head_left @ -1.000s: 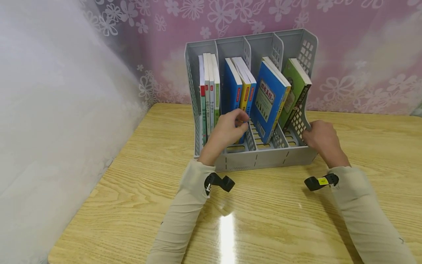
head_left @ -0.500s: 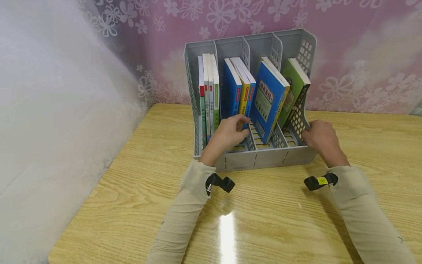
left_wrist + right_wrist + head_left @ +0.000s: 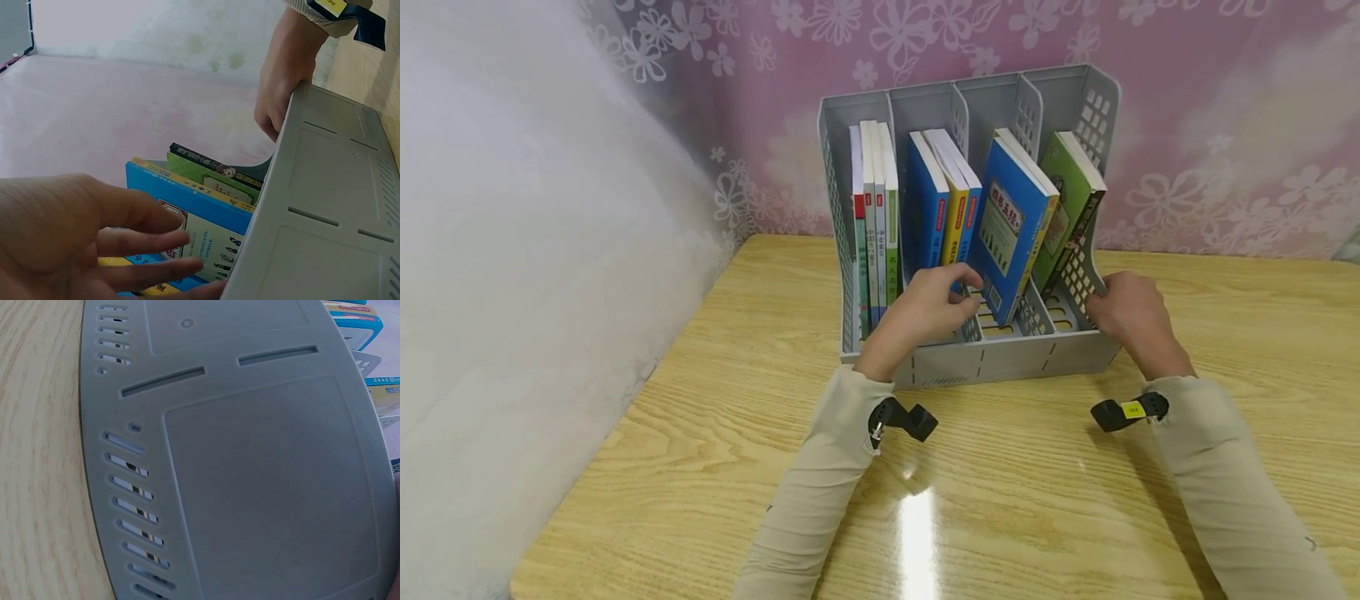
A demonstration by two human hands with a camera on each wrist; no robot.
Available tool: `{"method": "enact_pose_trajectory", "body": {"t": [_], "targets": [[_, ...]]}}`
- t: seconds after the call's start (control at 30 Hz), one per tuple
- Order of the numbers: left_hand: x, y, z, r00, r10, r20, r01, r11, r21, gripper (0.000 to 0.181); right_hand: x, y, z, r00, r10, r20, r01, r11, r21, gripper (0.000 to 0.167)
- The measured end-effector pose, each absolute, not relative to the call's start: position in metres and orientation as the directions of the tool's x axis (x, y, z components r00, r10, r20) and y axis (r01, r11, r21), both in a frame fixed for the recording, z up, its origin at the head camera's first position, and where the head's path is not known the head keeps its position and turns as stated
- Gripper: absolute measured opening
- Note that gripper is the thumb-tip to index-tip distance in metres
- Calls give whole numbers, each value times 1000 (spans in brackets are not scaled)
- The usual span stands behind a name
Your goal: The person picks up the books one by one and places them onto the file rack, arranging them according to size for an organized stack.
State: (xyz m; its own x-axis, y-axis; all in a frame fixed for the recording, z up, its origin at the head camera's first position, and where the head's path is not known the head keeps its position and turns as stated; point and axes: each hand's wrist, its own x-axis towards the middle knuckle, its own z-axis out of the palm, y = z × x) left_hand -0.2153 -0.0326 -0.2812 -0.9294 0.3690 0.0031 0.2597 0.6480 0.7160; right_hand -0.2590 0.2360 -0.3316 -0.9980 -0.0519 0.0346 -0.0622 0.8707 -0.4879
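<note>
A grey four-slot book rack (image 3: pixel 1015 358) stands on the table, holding upright books. My right hand (image 3: pixel 1131 315) grips the rack's right side wall near its lower front corner. In front of the second slot, my left hand (image 3: pixel 927 307) holds nothing, its thumb and fingers apart. Behind it are blue and yellow books (image 3: pixel 957 225), their lower ends hidden. Just right of its fingertips, a blue book (image 3: pixel 1011 225) leans in the third slot. A green book (image 3: pixel 1067 200) leans in the right slot. In the left wrist view, the left fingers (image 3: pixel 150 242) reach across the blue book's cover.
Several thin books (image 3: pixel 876 217) fill part of the leftmost slot. The rack rests on a wood-grain table (image 3: pixel 1000 483), with a pink floral curtain (image 3: pixel 1225 125) close behind it. White cloth (image 3: pixel 550 250) hangs along the table's left edge.
My left hand has moved down and to the right, from the second slot's books toward the blue book in the third. The right hand keeps its grip on the rack, and the books look unmoved.
</note>
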Motion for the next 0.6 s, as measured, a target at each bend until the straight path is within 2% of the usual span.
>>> {"method": "enact_pose_trajectory", "body": {"t": [0.17,0.6], "targets": [[-217,-33,-284,-941,337,20,262,692,672,26,-259,236,-333,-999,-45,32,-54,869,-492,27],[-217,-35,-284,-940,340,24,272,705,655,26,-260,235,-332,-999,-47,26,-53,877,-477,27]]}}
